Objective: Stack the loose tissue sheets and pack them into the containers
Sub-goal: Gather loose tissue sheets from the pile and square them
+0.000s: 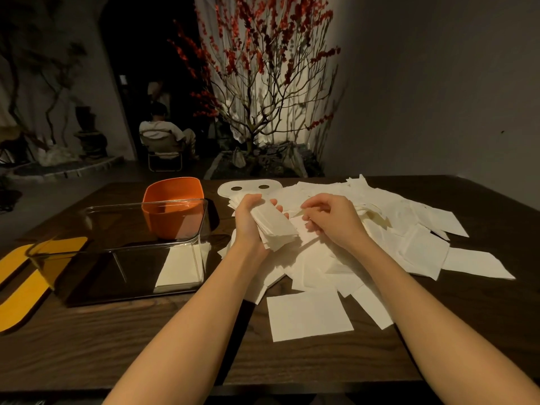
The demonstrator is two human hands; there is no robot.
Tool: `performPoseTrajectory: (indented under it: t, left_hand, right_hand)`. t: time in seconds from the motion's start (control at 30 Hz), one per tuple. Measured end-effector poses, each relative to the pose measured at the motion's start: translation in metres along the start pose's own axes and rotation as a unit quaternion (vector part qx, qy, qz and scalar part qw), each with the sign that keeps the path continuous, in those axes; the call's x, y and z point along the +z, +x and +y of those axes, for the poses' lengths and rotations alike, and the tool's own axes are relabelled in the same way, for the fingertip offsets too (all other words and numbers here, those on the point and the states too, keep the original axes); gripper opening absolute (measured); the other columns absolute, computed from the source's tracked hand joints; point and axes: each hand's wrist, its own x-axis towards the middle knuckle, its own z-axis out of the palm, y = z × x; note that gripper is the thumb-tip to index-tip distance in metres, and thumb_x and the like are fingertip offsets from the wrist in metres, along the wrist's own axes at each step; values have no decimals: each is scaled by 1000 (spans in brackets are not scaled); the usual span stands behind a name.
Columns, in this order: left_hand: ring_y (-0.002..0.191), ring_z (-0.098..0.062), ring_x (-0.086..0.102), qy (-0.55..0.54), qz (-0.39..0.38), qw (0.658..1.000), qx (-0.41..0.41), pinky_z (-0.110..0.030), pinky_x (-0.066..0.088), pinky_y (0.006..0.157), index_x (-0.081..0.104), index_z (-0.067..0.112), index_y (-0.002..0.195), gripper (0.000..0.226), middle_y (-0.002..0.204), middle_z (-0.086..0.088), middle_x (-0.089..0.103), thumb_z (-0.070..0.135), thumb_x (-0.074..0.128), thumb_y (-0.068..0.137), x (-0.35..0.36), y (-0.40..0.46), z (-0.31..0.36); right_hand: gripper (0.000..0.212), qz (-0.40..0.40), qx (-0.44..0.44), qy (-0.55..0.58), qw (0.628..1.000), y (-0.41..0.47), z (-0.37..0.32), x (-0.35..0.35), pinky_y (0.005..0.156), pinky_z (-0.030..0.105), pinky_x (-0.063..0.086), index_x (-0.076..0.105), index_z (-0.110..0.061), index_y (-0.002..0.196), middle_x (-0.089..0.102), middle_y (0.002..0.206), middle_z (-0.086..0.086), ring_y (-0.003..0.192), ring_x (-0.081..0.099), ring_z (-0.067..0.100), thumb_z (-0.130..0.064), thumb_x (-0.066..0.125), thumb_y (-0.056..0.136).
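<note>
Tissue bundle (273, 229): your left hand (248, 220) has its grip closed around it, above the loose tissue pile (365, 244) spread over the dark wooden surface (146, 331). Your right hand (330, 220): grip pinching a sheet at the pile's top. Clear container (140, 226): left of the hands, a flat tissue stack (179, 266) in its near right corner. Orange tub (172, 209): behind it. White lid (248, 188) with two holes: beyond the pile. Yellow lids (26, 276): far left.
</note>
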Motion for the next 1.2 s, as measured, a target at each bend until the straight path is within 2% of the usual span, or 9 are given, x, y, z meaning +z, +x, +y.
performPoseTrajectory:
  t: [0.1, 0.2, 0.27, 0.33, 0.47, 0.6, 0.83, 1.03, 1.2]
  left_hand:
    - [71, -17, 51, 38, 11, 999, -4, -32, 44, 71, 56, 6, 91, 23, 80, -9, 53, 28, 52, 87, 0, 4, 0]
    - [68, -17, 50, 54, 16, 998, -14, -32, 43, 67, 55, 6, 89, 25, 78, -8, 51, 31, 54, 84, -3, 9, 0]
    - [65, -16, 49, 71, 23, 997, -18, -31, 43, 64, 55, 6, 86, 27, 73, -8, 50, 33, 55, 83, -5, 13, 2]
    - [63, -15, 48, 77, 27, 997, -19, -31, 42, 64, 54, 6, 84, 28, 70, -7, 49, 34, 55, 83, -8, 15, 4]
    - [63, -16, 47, 53, 32, 998, -15, -32, 41, 66, 54, 6, 82, 27, 69, -7, 50, 32, 54, 85, -11, 16, 11]
    - [65, -15, 46, 58, 44, 997, 1, -31, 39, 68, 54, 6, 83, 25, 72, -7, 49, 31, 51, 89, -13, 16, 16]
    - [62, -15, 46, 122, 25, 992, 14, -27, 40, 62, 51, 8, 85, 19, 71, -7, 51, 26, 48, 90, -18, 18, 21]
    - [55, -17, 47, 169, -20, 985, -23, -29, 40, 60, 48, 10, 73, 21, 66, -7, 49, 28, 49, 83, -20, 22, 6]
    - [56, -16, 50, 174, -18, 985, 13, -28, 43, 59, 49, 10, 76, 20, 67, -7, 50, 28, 50, 83, -21, 26, 0]
  right_hand:
    - [25, 28, -85, -179, 980, 7, 5, -6, 82, 25, 50, 67, -27, 110, 61, 118, -3, 100, 56, 12, -12, 60, 91]
    - [54, -134, -109, -311, 934, 8, 9, -17, 111, 41, 27, 48, -36, 134, 33, 146, -6, 135, 25, 18, -16, 62, 87]
    - [71, -224, -100, -359, 901, 7, 12, -20, 116, 45, 16, 32, -39, 144, 16, 155, -8, 142, 9, 19, -18, 65, 85]
    - [78, -246, -102, -390, 882, 9, 16, -19, 118, 45, 10, 25, -40, 147, 10, 157, -8, 144, 4, 19, -21, 66, 83]
    - [71, -213, -164, -406, 873, 12, 17, -12, 117, 40, 9, 31, -38, 145, 20, 155, -8, 141, 10, 15, -27, 66, 84]
    - [53, -163, -233, -410, 867, 14, 21, -1, 114, 34, 15, 46, -38, 139, 41, 147, -12, 136, 27, 10, -26, 64, 90]
    - [35, -95, -230, -377, 892, 18, 30, 2, 105, 30, 35, 60, -35, 127, 60, 132, -8, 123, 50, 16, -24, 60, 94]
    - [37, -79, -222, -383, 893, 20, 30, 2, 105, 30, 36, 58, -34, 129, 58, 134, -7, 124, 50, 17, -25, 59, 94]
    - [42, -105, -232, -389, 885, 19, 28, -4, 113, 30, 18, 51, -33, 136, 48, 143, -9, 134, 36, 12, -20, 56, 96]
